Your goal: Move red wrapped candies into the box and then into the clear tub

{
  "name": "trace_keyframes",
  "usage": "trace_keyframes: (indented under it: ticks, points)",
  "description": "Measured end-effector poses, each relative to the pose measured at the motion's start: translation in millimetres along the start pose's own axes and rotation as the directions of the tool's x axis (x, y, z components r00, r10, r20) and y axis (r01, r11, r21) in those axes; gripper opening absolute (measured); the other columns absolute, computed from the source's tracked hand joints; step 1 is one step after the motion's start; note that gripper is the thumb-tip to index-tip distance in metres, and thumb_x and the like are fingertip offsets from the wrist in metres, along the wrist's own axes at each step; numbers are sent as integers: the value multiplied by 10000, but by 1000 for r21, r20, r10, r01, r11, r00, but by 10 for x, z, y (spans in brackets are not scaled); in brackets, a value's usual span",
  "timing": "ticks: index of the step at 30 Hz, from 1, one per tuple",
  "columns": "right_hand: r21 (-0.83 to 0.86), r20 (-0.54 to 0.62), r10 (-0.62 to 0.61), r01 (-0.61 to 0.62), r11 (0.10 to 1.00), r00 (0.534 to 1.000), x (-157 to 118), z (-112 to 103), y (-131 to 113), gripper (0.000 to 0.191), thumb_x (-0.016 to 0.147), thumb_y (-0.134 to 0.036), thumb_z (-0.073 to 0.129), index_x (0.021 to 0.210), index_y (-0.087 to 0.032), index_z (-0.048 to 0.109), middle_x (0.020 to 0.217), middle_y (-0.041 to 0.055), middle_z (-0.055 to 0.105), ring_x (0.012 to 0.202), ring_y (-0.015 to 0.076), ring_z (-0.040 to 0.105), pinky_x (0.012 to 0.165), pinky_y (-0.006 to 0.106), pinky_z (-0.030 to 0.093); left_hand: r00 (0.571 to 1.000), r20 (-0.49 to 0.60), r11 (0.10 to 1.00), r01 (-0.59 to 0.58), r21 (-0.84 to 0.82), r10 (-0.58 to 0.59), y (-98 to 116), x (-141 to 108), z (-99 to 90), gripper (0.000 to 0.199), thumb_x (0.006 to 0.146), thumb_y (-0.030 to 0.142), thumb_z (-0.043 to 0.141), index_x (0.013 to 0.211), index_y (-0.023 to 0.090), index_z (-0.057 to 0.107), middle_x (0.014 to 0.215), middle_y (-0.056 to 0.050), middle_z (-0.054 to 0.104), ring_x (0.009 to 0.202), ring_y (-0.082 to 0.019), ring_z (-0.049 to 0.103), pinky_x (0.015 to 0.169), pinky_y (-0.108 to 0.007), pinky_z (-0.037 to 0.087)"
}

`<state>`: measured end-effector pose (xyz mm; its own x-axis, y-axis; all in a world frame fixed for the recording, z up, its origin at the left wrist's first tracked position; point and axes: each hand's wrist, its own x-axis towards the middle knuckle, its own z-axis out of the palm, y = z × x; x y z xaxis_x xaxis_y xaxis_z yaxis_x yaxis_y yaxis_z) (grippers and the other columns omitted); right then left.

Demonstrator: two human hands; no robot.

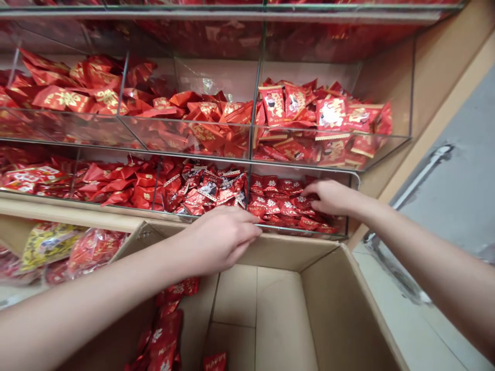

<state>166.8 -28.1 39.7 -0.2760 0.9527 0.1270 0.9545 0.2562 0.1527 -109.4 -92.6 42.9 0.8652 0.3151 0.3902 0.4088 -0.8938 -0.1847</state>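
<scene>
Small red wrapped candies (273,198) with gold print lie in the lower right compartment of a clear-walled shelf. My right hand (332,197) reaches into that compartment from the right, its bent fingers apart and at the candies along the right side. My left hand (222,239) is at the compartment's clear front edge, above the far rim of a cardboard box (309,247). Its fingers are curled together, and whatever they may hold is hidden. Inside the box, more red candy packets (164,337) lie at the left, with a single packet (215,361) near the bottom.
Upper compartments hold larger red packets (209,123) and red candies (330,116) behind clear panels (328,149). Bagged goods, including a yellow bag (50,245), sit below the shelf at left. A wooden side panel (436,98) and grey wall (456,170) stand at right.
</scene>
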Motion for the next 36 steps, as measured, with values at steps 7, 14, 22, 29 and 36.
trace_keyframes:
  ticks: [7, 14, 22, 29, 36]
  points:
    - [-159, -137, -180, 158, 975, 974, -104, 175, -116, 228, 801, -158, 430, 854, -154, 652, 867, 89, 656, 853, 190, 564, 805, 282, 369, 998, 37, 997, 46, -57, -44, -29, -249, 137, 244, 835, 185, 433, 960, 175, 642, 1078, -86, 612, 944, -196, 577, 827, -348, 471]
    - [-203, -465, -92, -5, 979, 881, -292, 17, -137, 213, 835, -212, 392, 817, -135, 590, 829, 99, 623, 812, 216, 550, 670, 294, 406, 947, -67, 800, 226, -555, -314, 45, -52, 135, 299, 833, 208, 454, 1114, 153, 540, 1061, -111, 613, 972, -189, 570, 882, -358, 443]
    - [-15, -637, -398, 505, 863, 660, -721, -266, -629, 156, 827, -170, 435, 795, -146, 585, 871, 96, 632, 832, 187, 543, 734, 314, 449, 789, 465, -542, 205, -815, -401, 321, 700, 154, 238, 886, 269, 386, 1102, 171, 389, 789, -46, 591, 627, -126, 636, 652, -286, 514]
    - [495, -618, 106, 280, 823, 779, -705, -392, -234, 357, 756, -310, 557, 1092, -190, 535, 931, 43, 633, 757, 176, 590, 634, 298, 471, 902, 88, 144, 163, -976, -422, 258, 1034, 273, 671, 774, 135, 522, 1327, 285, 174, 787, -12, 599, 550, -118, 601, 553, -244, 486]
    - [308, -495, 164, -4, 951, 853, -670, -359, -127, 184, 750, -275, 544, 879, -177, 633, 786, 36, 663, 703, 187, 599, 643, 286, 437, 985, 26, 824, 155, -546, -168, -30, 1290, 429, 747, 711, 176, 566, 1356, 170, 190, 816, -32, 608, 690, -159, 586, 656, -277, 460]
